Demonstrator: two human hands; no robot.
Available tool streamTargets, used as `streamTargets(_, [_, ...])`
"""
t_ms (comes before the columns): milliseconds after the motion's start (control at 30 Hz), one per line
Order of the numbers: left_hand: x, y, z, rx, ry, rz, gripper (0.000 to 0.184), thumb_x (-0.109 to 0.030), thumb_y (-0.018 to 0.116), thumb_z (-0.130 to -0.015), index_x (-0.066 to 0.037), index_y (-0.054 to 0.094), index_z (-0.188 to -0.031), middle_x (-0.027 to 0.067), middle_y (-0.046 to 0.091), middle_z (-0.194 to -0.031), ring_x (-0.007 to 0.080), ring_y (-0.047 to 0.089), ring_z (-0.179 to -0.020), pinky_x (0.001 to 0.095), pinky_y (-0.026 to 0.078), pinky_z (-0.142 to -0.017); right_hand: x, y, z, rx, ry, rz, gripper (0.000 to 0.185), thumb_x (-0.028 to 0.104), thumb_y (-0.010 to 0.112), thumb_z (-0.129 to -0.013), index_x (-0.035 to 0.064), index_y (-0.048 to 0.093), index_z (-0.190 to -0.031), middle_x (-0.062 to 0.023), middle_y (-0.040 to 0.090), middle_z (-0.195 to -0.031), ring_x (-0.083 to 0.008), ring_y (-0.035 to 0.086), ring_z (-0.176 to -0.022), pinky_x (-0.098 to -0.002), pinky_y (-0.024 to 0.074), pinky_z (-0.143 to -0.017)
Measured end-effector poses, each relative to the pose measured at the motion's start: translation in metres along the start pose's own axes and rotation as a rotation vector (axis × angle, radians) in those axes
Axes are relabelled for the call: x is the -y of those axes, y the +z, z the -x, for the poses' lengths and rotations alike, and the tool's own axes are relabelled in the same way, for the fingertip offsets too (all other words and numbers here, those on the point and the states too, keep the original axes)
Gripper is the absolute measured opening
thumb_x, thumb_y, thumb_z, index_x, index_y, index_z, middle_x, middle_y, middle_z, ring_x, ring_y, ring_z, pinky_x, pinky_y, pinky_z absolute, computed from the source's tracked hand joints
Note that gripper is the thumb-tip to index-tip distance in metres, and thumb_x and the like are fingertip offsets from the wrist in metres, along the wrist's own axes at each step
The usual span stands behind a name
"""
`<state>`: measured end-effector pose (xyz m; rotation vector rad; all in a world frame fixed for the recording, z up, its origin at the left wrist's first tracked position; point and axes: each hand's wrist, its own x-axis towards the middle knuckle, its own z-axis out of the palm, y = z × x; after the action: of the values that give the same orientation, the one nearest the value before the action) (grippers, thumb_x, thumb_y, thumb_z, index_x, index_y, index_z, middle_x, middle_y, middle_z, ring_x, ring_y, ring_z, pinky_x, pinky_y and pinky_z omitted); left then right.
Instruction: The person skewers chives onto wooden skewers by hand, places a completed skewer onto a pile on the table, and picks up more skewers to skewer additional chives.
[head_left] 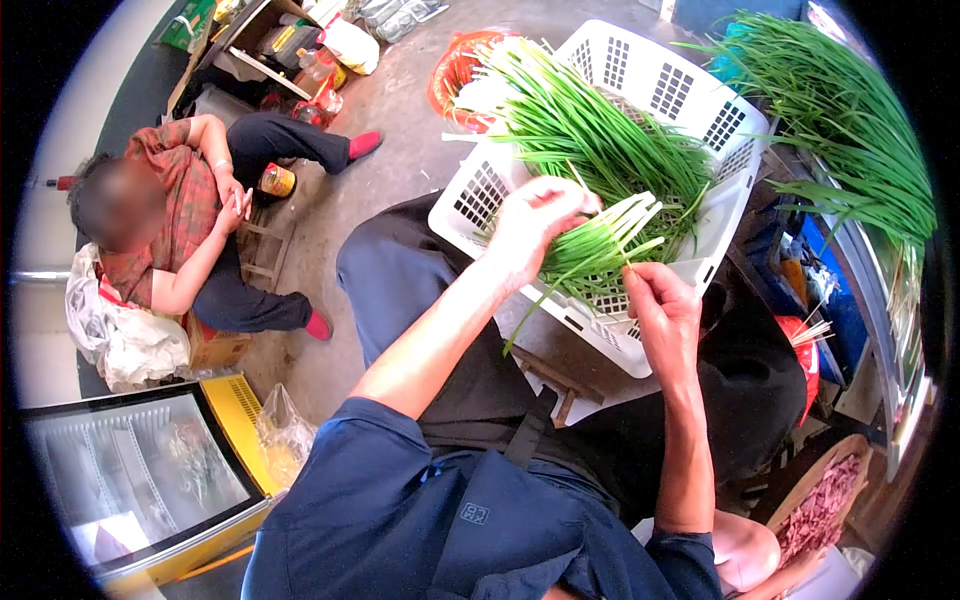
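Observation:
My left hand [540, 220] is closed around a small bunch of garlic chives [600, 240], their pale cut ends pointing right. At those ends my right hand [665, 300] has thumb and forefinger pinched together on a thin pale stalk. Both hands are over the near side of a white plastic basket [735, 190] with slotted walls. Inside the basket, beyond my hands, lies a large heap of chives [600, 130], white ends toward the far left.
An orange-red bag [450, 75] stands behind the basket. More chives [830, 110] are piled on a stand at right. A person [165, 200] sits at left with hands together. A yellow-framed glass-topped cabinet [225, 420] is lower left, and a basket of reddish pieces [825, 500] lower right.

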<state>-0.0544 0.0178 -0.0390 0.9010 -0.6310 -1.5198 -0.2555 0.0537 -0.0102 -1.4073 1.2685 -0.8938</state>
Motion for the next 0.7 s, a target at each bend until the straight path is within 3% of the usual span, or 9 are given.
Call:
streamTargets(133, [0.002,-0.041,-0.025,-0.521,-0.023,0.09,0.02,-0.014,0.062,-0.092,-0.008,0.051,-0.107,0.0092,0.062,-0.091,0.0259,0.063,-0.086,0.0418,0.052,-0.077,0.002,-0.001,0.0,-0.031,-0.045,0.049,0.011,0.009,0.064,-0.09,-0.0008,0.068,-0.091,0.0014,0.055,-0.06,-0.0044,0.048,-0.056,-0.0229,0.0393,-0.051])
streamTargets(167, [0.003,-0.045,-0.029,-0.525,-0.02,0.089,0.02,-0.014,0.062,-0.092,-0.008,0.051,-0.107,0.0092,0.062,-0.091,0.0259,0.063,-0.086,0.0418,0.052,-0.077,0.001,0.0,0.0,-0.027,-0.047,0.047,0.011,0.009,0.064,-0.09,-0.0008,0.068,-0.091,0.0014,0.055,-0.06,-0.0044,0.048,-0.056,-0.0229,0.0393,-0.051])
streamTargets(267, [0.0,-0.05,-0.039,-0.593,0.082,0.131,0.012,-0.018,0.063,-0.092,-0.011,0.055,-0.098,0.0038,0.063,-0.079,0.018,0.062,-0.069,0.032,0.051,-0.061,-0.004,0.002,0.0,-0.018,-0.069,0.054,0.011,0.009,0.064,-0.09,-0.0008,0.067,-0.091,0.0012,0.055,-0.06,-0.0046,0.047,-0.057,-0.0235,0.0396,-0.051])
streamTargets(367, [0.003,-0.05,-0.042,-0.617,0.152,0.103,0.007,-0.016,0.062,-0.093,-0.011,0.058,-0.093,0.0024,0.063,-0.077,0.015,0.061,-0.066,0.0295,0.05,-0.058,-0.004,0.0,0.0,-0.005,-0.073,0.059,0.011,0.009,0.063,-0.09,-0.0007,0.067,-0.091,0.0009,0.055,-0.061,-0.0048,0.048,-0.058,-0.0239,0.0402,-0.052])
streamTargets(500, [0.005,-0.042,-0.034,-0.612,0.222,0.009,0.007,-0.015,0.062,-0.093,-0.009,0.06,-0.091,0.0009,0.062,-0.079,0.011,0.06,-0.068,0.0261,0.049,-0.061,-0.003,-0.003,0.0,-0.005,-0.061,0.063,0.01,0.009,0.063,-0.09,-0.0006,0.067,-0.092,0.0003,0.056,-0.061,-0.0051,0.049,-0.059,-0.024,0.041,-0.053])
streamTargets(600, [-0.006,-0.029,-0.023,-0.622,0.473,-0.13,0.011,-0.015,0.06,-0.094,-0.005,0.057,-0.095,0.0076,0.066,-0.089,0.0166,0.063,-0.079,0.0302,0.05,-0.077,0.001,-0.005,0.002,-0.011,-0.065,0.073,0.01,0.009,0.063,-0.09,-0.0005,0.067,-0.092,0.0002,0.056,-0.061,-0.005,0.049,-0.059,-0.0239,0.0411,-0.053])
streamTargets(633, [-0.015,-0.027,-0.021,-0.622,0.472,-0.13,0.011,-0.015,0.06,-0.094,-0.005,0.057,-0.095,0.0076,0.066,-0.089,0.0166,0.063,-0.079,0.0302,0.05,-0.077,0.003,-0.005,0.002,-0.013,-0.075,0.072,0.01,0.008,0.063,-0.09,-0.0005,0.067,-0.092,0.0001,0.056,-0.061,-0.0049,0.049,-0.059,-0.0239,0.0412,-0.053])
streamTargets(700, [-0.035,-0.026,-0.017,-0.458,0.707,-0.11,0.008,-0.012,0.057,-0.095,-0.004,0.056,-0.092,0.011,0.067,-0.094,0.0193,0.065,-0.081,0.0331,0.051,-0.079,0.003,-0.004,0.002,-0.014,-0.082,0.072,0.01,0.008,0.063,-0.09,-0.0004,0.067,-0.092,0.0001,0.056,-0.061,-0.0048,0.049,-0.059,-0.0237,0.041,-0.053])
